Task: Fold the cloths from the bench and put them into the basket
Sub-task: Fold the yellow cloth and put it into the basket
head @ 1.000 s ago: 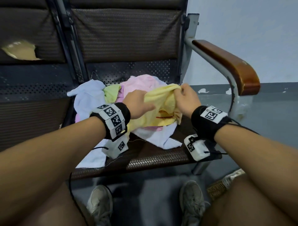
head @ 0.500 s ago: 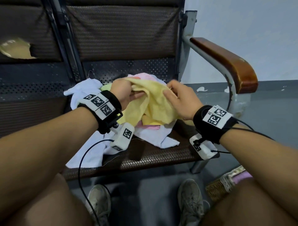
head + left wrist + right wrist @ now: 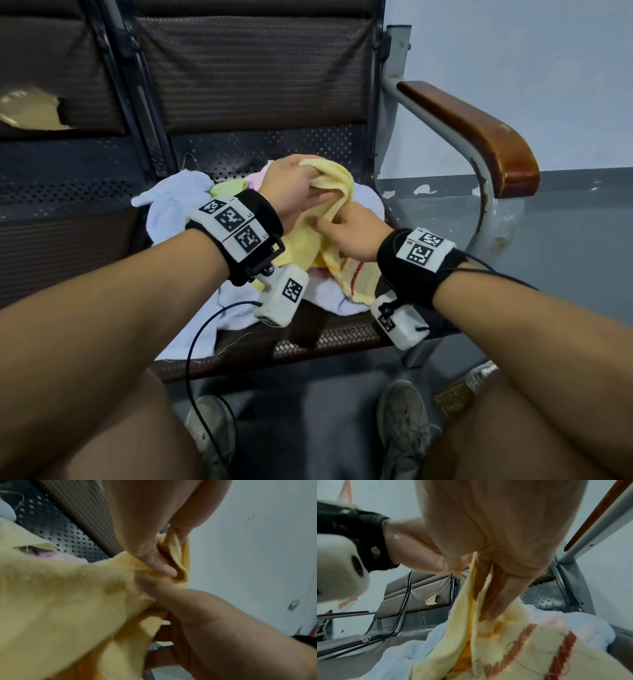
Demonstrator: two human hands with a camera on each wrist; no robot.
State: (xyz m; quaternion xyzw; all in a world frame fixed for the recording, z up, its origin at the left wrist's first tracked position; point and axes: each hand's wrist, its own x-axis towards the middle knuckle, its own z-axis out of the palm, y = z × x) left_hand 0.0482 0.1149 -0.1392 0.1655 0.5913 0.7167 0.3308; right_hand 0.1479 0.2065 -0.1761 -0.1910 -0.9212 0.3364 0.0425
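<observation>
Both gripping the yellow cloth now, left hand bunched on top fold, right hand pinching just below, cloth pile underneath.

Waiting-room seating against a pale wall

A dark woven seat back fills the upper centre, its neighbour at upper left torn open to foam; a worn wooden armrest at right; grey floor below the pale blue wall
</observation>
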